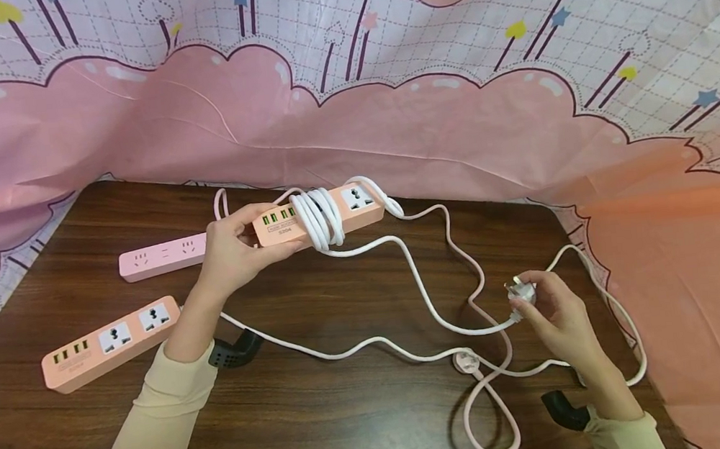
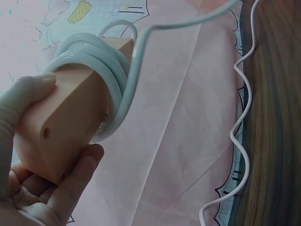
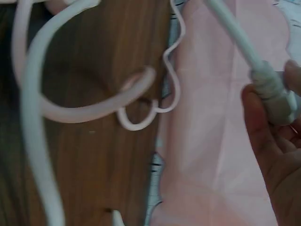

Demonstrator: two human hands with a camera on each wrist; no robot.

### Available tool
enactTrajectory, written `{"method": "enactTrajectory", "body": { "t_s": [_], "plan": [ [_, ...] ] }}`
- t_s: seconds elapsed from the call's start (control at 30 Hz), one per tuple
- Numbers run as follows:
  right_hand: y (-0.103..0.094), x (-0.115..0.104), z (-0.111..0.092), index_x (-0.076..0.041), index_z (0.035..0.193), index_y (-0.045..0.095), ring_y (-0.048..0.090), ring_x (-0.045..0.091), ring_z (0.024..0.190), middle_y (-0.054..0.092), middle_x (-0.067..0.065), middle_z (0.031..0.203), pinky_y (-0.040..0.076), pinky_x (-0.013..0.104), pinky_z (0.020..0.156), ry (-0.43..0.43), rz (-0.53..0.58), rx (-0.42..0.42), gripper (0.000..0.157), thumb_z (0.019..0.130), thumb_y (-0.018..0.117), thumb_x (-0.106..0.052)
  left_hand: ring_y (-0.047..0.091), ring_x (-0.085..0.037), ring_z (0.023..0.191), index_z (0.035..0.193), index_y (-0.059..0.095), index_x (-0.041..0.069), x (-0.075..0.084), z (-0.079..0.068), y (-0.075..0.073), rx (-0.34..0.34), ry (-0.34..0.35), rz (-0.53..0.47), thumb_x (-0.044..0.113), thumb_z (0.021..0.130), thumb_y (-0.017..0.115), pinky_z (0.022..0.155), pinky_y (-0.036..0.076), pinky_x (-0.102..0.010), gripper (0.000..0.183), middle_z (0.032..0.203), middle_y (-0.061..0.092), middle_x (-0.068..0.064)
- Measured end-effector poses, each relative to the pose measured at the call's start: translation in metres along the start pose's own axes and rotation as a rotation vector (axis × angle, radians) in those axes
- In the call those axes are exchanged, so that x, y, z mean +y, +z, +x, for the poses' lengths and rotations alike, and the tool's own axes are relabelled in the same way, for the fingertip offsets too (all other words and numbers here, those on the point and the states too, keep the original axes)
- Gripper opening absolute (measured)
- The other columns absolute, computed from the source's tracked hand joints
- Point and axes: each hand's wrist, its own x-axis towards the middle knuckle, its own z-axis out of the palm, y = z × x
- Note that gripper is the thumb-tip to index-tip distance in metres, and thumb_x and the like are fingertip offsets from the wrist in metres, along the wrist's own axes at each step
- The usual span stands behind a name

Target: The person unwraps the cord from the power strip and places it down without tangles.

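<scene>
My left hand (image 1: 232, 250) grips the left end of an orange power strip (image 1: 364, 215), thumb on one side and fingers on the other. Several turns of its white cord (image 1: 317, 220) wrap round the strip's middle, leaving USB ports and one socket showing. In the left wrist view the strip's end (image 2: 61, 127) sits between thumb and fingers. From the wraps the cord sags across to the right, ending in a white plug (image 1: 521, 294). My right hand (image 1: 560, 313) pinches this plug between thumb and fingers, its prongs pointing up; in the right wrist view the plug (image 3: 275, 96) is partly covered by fingers.
A second orange power strip (image 1: 111, 344) lies at the left of the wooden table (image 1: 327, 423). Behind the left hand is a pink power strip (image 1: 163, 258). Its pink plug (image 1: 466, 362) and looped cord lie front right. A patterned pink cloth (image 1: 390, 135) hangs behind.
</scene>
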Motion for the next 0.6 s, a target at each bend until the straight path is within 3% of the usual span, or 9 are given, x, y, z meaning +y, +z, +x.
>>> {"method": "enactTrajectory", "body": {
  "t_s": [0.37, 0.6],
  "plan": [
    [0.023, 0.016, -0.001, 0.005, 0.096, 0.057, 0.059, 0.0, 0.07, 0.065, 0.012, 0.081, 0.049, 0.015, 0.057, 0.264, -0.06, -0.166, 0.028, 0.074, 0.075, 0.005, 0.055, -0.006, 0.062, 0.101, 0.067, -0.005, 0.012, 0.0, 0.002, -0.074, -0.036, 0.022, 0.0, 0.058, 0.087, 0.051, 0.047, -0.016, 0.048, 0.089, 0.068, -0.016],
    [0.028, 0.018, 0.003, 0.007, 0.102, 0.058, 0.064, 0.022, 0.073, 0.065, 0.017, 0.088, 0.049, 0.022, 0.059, 0.353, -0.12, -0.243, 0.031, 0.077, 0.074, -0.003, 0.056, -0.006, 0.061, 0.102, 0.066, -0.004, 0.016, 0.0, 0.002, -0.102, -0.045, -0.011, -0.002, 0.059, 0.086, 0.05, 0.047, -0.018, 0.047, 0.088, 0.067, -0.015]
  ]
}}
